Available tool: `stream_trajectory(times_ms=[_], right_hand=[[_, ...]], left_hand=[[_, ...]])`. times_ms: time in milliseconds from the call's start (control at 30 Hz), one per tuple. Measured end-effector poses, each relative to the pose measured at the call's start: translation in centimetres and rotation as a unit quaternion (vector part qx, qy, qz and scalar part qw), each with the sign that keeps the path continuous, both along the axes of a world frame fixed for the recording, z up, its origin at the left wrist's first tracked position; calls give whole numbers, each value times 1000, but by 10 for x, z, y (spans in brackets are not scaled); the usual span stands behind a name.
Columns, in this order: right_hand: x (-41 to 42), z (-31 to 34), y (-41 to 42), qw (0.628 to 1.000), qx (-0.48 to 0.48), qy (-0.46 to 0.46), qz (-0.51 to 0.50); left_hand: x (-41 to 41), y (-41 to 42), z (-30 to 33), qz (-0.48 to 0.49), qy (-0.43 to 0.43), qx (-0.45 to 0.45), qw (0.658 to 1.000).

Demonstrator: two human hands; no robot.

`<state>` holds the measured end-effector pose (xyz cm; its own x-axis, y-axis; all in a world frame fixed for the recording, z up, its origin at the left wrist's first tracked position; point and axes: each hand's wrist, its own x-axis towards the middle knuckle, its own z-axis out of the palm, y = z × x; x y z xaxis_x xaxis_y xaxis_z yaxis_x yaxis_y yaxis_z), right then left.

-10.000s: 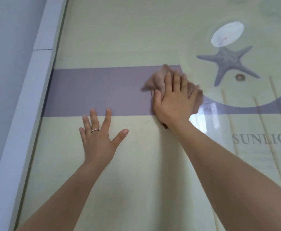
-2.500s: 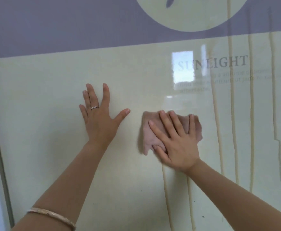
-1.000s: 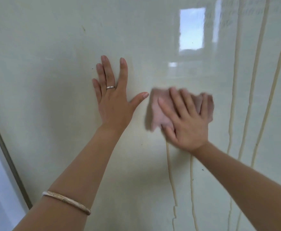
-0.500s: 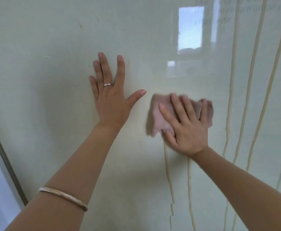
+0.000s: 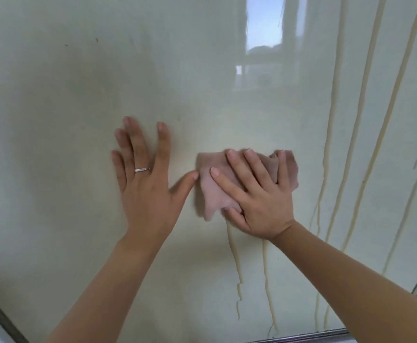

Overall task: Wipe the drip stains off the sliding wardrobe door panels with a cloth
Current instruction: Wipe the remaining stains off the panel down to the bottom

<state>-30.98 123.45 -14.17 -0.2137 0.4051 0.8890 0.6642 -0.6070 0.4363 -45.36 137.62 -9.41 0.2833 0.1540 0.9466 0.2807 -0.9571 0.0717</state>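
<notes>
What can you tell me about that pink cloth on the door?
The cloth is a small, soft-looking rag, dusty pink, crumpled with uneven edges and a flap hanging at its lower left. It lies flat against the glossy pale door panel, pinned there by the right hand, whose straight fingers spread across it. It sits just above two cream drip streaks. The left hand's thumb tip reaches its left edge.

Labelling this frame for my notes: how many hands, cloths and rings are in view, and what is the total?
Hands: 2, the left hand and the right hand
Cloths: 1, the pink cloth
Rings: 1, the ring
Total: 4
</notes>
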Motion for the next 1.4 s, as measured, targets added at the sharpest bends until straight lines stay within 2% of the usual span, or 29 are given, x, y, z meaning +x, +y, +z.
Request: stream_trajectory(times_ms=[133, 233, 333, 400, 500, 567, 633, 700, 767, 900, 1000, 1067, 1133, 1200, 1333, 1400], right_hand=[[1, -46, -11, 998, -53, -11, -9], [6, -31, -12, 997, -56, -41, 18], [7, -32, -5, 1000, 0, -25, 18], [1, -57, 1, 1000, 15, 3, 1], [-9, -85, -6, 998, -50, 22, 11], [-7, -68, -14, 996, -85, 0, 27], [-4, -36, -12, 998, -51, -8, 34], [-3, -12, -5, 999, 17, 21, 32], [-3, -20, -2, 999, 31, 35, 25], [-8, -92, -13, 997, -69, 33, 4], [-7, -87, -24, 994, -112, 8, 7], [-3, -54, -21, 997, -76, -2, 9], [-3, -23, -11, 1000, 4, 27, 8], [-4, -22, -2, 998, 40, 51, 8], [-10, -87, -7, 999, -39, 35, -9], [-12, -89, -15, 996, -85, 16, -5]], left_hand=[[-4, 3, -11, -3, -7, 8, 1000], [-3, 4, -9, -3, -12, 18, 1000], [-2, 4, -10, 5, -11, 7, 1000], [-2, 3, -10, 8, -5, 1, 1000], [-6, -1, -7, 9, 6, -12, 1000], [-9, -3, -6, 8, 18, -21, 1000], [-10, -3, -6, 8, 29, -29, 999], [-10, -4, -6, 11, 34, -35, 999], [-10, -6, -6, 12, 39, -39, 998], [-11, -6, -5, 18, 52, -48, 997], [-12, -7, -4, 18, 54, -45, 997], [-12, -7, -5, 16, 52, -43, 998], [-11, -6, -5, 10, 46, -43, 998], [-10, -4, -6, 5, 38, -41, 998], [-7, 0, -8, -3, 21, -34, 999], [-5, 0, -7, 0, 22, -27, 999]])
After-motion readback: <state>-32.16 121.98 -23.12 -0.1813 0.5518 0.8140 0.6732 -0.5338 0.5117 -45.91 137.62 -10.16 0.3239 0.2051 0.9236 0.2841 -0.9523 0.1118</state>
